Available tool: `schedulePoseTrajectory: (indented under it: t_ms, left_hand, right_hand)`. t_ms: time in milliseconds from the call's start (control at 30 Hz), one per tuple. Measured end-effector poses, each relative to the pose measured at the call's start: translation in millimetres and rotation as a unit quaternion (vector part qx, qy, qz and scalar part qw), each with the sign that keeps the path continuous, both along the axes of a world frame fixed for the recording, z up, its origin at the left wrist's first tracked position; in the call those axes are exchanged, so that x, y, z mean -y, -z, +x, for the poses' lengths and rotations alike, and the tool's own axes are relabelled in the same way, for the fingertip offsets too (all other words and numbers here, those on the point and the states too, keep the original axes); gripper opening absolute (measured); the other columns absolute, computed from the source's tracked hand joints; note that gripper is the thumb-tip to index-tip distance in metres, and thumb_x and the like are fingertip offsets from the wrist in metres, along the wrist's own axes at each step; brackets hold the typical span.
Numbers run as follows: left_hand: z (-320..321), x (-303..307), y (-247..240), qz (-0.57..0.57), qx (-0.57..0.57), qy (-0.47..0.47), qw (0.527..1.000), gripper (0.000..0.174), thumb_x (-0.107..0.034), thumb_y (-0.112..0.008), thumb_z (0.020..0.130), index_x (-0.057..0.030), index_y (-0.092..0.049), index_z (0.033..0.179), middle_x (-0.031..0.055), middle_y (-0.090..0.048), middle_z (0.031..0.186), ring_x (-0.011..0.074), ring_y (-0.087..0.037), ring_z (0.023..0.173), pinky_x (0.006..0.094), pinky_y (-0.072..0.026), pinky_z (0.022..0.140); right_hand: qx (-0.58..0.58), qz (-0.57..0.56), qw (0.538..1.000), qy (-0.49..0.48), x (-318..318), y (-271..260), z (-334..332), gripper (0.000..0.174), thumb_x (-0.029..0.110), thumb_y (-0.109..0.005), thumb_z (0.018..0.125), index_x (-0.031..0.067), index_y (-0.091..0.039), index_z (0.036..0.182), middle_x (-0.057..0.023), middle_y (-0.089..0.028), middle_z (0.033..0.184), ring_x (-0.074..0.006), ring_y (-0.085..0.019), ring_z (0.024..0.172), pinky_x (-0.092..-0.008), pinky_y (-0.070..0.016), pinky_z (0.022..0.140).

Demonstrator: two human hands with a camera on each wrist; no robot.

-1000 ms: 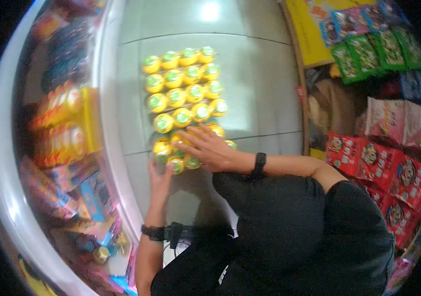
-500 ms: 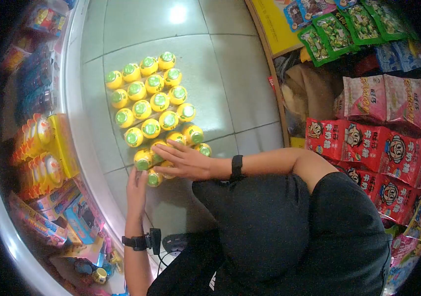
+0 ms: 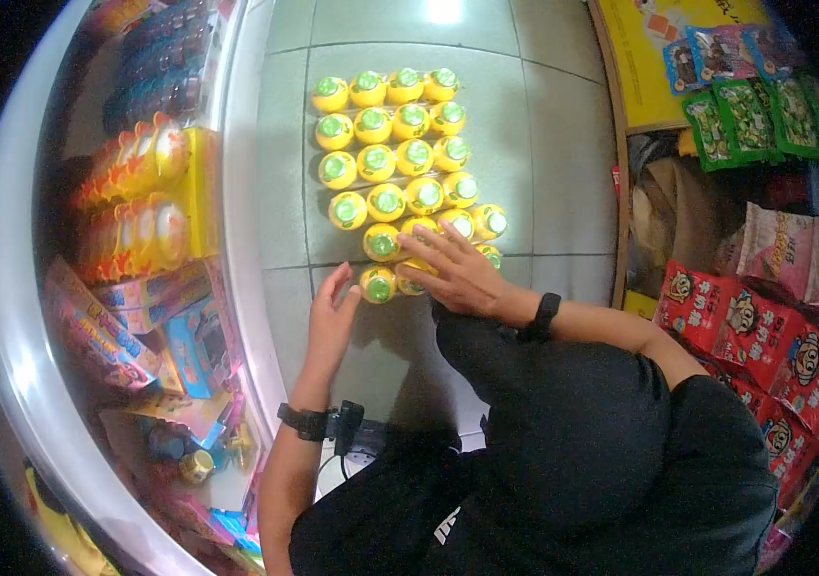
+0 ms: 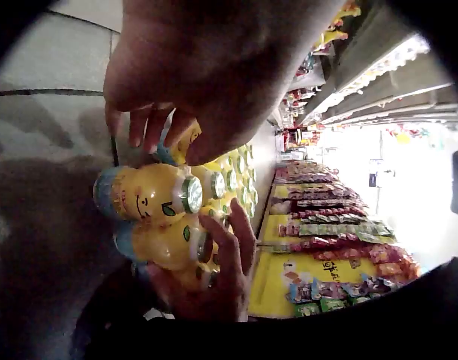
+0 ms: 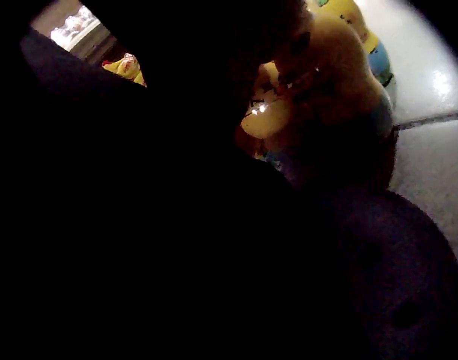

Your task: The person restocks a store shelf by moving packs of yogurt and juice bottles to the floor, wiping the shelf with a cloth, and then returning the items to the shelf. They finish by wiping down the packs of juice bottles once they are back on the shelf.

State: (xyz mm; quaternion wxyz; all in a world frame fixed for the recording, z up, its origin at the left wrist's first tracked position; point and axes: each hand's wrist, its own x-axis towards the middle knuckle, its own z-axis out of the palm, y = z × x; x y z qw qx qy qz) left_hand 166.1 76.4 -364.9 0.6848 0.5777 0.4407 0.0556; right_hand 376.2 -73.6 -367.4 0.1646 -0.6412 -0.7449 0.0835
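Several rows of yellow bottles [image 3: 376, 161] with green caps stand upright on the tiled floor, in clear wrap. The two nearest rows [image 3: 380, 245] sit shifted right of the rows behind them. My right hand [image 3: 462, 274] lies across these near bottles, fingers spread and fairly straight over the caps. Just left of the nearest row is my left hand [image 3: 330, 312], its fingers loosely bent and a small gap from the closest bottle. In the left wrist view, bottles with blue lower parts [image 4: 150, 191] show between the two hands. The right wrist view is mostly dark.
A shelf with a white edge [image 3: 241, 240] runs along the left, holding orange-and-white packs [image 3: 141, 235] and boxed toys. Along the right hang red snack bags [image 3: 740, 322] and green packets [image 3: 745, 120]. Pale floor tiles [image 3: 563, 173] lie beyond the bottles.
The two nearest bottle rows have shifted right relative to the rows behind, with my right hand staying over them. My left hand has come slightly away from the nearest bottle. The head view has swung too.
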Motion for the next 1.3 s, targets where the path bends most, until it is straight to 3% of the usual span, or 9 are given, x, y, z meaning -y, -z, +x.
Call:
schedulePoseTrajectory:
  t_ms: [233,333,400,533,667,1000,1067,1100,1300]
  left_hand:
    - [-31,11,0,0.168,-0.058,0.047,0.983,0.059,-0.014,-0.063,0.092,-0.0024,-0.041,0.146,0.0146,-0.053,0.137,0.023,-0.049,0.129,0.0364,-0.0385,0.109]
    - [-33,3,-53,0.317,-0.046,0.051,0.946,0.062,-0.01,-0.063,0.088,0.0035,-0.037,0.143,0.0247,-0.046,0.139,0.0385,-0.045,0.13,0.0434,-0.0364,0.11]
    - [-36,-5,-84,0.501,-0.032,0.054,0.863,0.059,-0.01,-0.063,0.088,0.0017,-0.04,0.141,0.0236,-0.047,0.137,0.0388,-0.048,0.125,0.0446,-0.0386,0.108]
    - [-57,-28,-197,0.778,-0.037,0.17,0.604,0.049,-0.013,-0.059,0.09,-0.0147,-0.049,0.137,0.0123,-0.055,0.134,0.0251,-0.054,0.122,0.0437,-0.044,0.105]
    - [-75,-14,-268,0.851,-0.128,0.073,0.505,0.043,-0.019,-0.064,0.089,-0.0198,-0.055,0.131,0.0062,-0.058,0.131,0.0196,-0.055,0.119,0.0418,-0.0442,0.104]
    - [-113,-13,-296,0.812,-0.292,-0.169,0.475,0.033,-0.017,-0.062,0.081,-0.0112,-0.067,0.114,0.0066,-0.063,0.117,0.0203,-0.06,0.099,0.0351,-0.0468,0.084]
    - [-111,-17,-289,0.824,-0.355,-0.146,0.416,0.032,-0.02,-0.061,0.082,-0.012,-0.068,0.112,0.0022,-0.063,0.108,0.0162,-0.06,0.092,0.032,-0.0459,0.079]
    - [-110,-16,-286,0.815,-0.377,-0.134,0.419,0.037,-0.021,-0.05,0.088,-0.0096,-0.061,0.122,0.0029,-0.058,0.108,0.0156,-0.055,0.098,0.0306,-0.0428,0.088]
    - [-110,-14,-286,0.809,-0.366,-0.133,0.439,0.04,-0.025,-0.06,0.083,-0.0121,-0.064,0.121,0.0019,-0.062,0.108,0.0163,-0.057,0.096,0.0311,-0.0427,0.083]
  right_hand:
    - [-0.081,0.031,0.996,-0.029,-15,-23,-2,0.067,0.023,-0.07,0.08,0.0257,-0.047,0.143,-0.0144,-0.031,0.156,-0.0372,-0.032,0.141,-0.0546,-0.0291,0.115]
    - [-0.075,0.114,0.988,-0.078,-47,-66,-11,0.055,0.028,-0.071,0.083,0.0283,-0.055,0.136,-0.0142,-0.04,0.15,-0.0361,-0.043,0.131,-0.0536,-0.0356,0.111]
    - [0.038,0.175,0.974,-0.137,-82,-108,12,0.051,0.022,-0.074,0.079,0.028,-0.06,0.128,-0.013,-0.046,0.144,-0.0334,-0.049,0.125,-0.0534,-0.04,0.107]
    - [0.119,0.415,0.901,0.052,-136,-192,54,0.043,0.011,-0.072,0.08,0.012,-0.06,0.122,-0.0188,-0.043,0.146,-0.0409,-0.039,0.136,-0.0593,-0.0336,0.111]
    - [0.131,0.484,0.865,-0.005,-187,-302,16,0.046,0.009,-0.07,0.08,0.011,-0.059,0.125,-0.0181,-0.044,0.146,-0.0396,-0.04,0.135,-0.0554,-0.0321,0.113]
    - [0.062,0.385,0.87,-0.301,-344,-426,-144,0.074,0.014,-0.071,0.077,0.0147,-0.042,0.145,-0.0154,-0.042,0.148,-0.0373,-0.037,0.138,-0.046,-0.0323,0.115]
    - [0.1,0.35,0.89,-0.273,-367,-448,-173,0.08,0.012,-0.072,0.074,0.0127,-0.038,0.147,-0.0181,-0.041,0.148,-0.0366,-0.038,0.138,-0.0447,-0.0325,0.115]
    - [0.101,0.368,0.874,-0.301,-380,-461,-182,0.08,0.011,-0.072,0.073,0.0108,-0.039,0.146,-0.0195,-0.043,0.146,-0.0368,-0.04,0.136,-0.0443,-0.0338,0.114]
    - [0.081,0.353,0.91,-0.199,-475,-504,-241,0.058,0.013,-0.074,0.074,0.0037,-0.055,0.128,-0.0232,-0.059,0.124,-0.0393,-0.054,0.119,-0.0459,-0.0438,0.101]
